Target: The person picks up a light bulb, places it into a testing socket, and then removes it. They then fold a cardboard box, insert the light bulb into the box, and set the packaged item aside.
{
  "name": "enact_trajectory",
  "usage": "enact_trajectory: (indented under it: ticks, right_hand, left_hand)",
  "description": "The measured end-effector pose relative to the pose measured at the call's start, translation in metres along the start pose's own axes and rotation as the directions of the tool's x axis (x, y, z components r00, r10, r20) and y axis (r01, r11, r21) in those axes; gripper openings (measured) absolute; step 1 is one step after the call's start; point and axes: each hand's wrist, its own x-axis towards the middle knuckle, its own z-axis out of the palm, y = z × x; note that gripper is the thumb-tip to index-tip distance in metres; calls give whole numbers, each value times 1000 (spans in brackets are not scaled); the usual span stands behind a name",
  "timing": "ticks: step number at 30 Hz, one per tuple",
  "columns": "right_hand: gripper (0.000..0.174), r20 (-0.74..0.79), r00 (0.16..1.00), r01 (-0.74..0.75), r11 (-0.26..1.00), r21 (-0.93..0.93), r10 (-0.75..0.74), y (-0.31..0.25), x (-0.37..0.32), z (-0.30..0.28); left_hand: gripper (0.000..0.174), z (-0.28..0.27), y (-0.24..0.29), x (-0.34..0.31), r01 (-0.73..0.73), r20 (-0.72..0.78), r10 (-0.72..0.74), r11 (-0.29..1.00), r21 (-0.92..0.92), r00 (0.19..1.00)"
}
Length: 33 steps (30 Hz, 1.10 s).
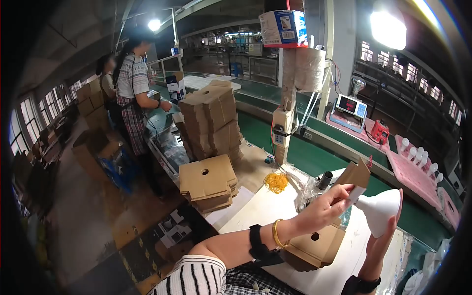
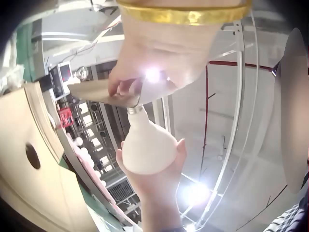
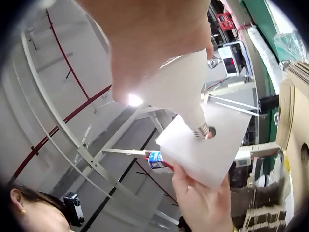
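Observation:
My left hand point(image 1: 328, 206) pinches a folded cardboard piece point(image 1: 356, 178), brown on one face and white on the other. A round hole point(image 3: 212, 131) is cut in its white panel. My right hand point(image 1: 384, 237) grips a white light bulb point(image 1: 379, 212) by its wide end, fingers wrapped about the rim. The bulb's metal screw base point(image 3: 201, 130) points at the cardboard and sits right at the hole, where a left fingertip shows. Below both hands lies a stack of brown cardboard pieces point(image 1: 301, 250), the top one with a round hole.
Taller cardboard stacks point(image 1: 209, 118) stand to the left, beside yellow rubber bands point(image 1: 276, 182). A post point(image 1: 286, 108) rises behind the bench. Several bulbs point(image 1: 418, 156) lie on pink foam at right, near a digital meter point(image 1: 350, 105) and a red device point(image 1: 379, 132). A person point(image 1: 132, 81) stands further back.

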Motion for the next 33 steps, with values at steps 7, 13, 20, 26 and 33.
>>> enact_trajectory:
  ticks: [7, 13, 20, 26, 33]
  right_hand:
    - [72, -137, 983, -83, 965, 249, 120, 14, -3, -30]
    - [66, -124, 985, -69, 940, 335, 117, 38, 12, -45]
    - [66, 4, 972, -230, 948, 222, 235, 77, 52, -62]
    - [54, -129, 900, -362, 548, -754, 417, 165, 31, -216]
    - [51, -115, 961, -130, 43, -991, 250, 166, -3, -198]
  left_hand:
    - [35, 6, -11, 26, 151, 206, -125, 981, -119, 971]
    - [18, 13, -28, 52, 60, 170, -69, 997, 57, 983]
    - [27, -13, -64, 120, -263, 112, 238, 895, 361, 965]
    - [18, -134, -139, 186, -145, 42, 265, 383, 912, 963]
    - [11, -214, -220, 181, 122, -139, 42, 281, 952, 989]
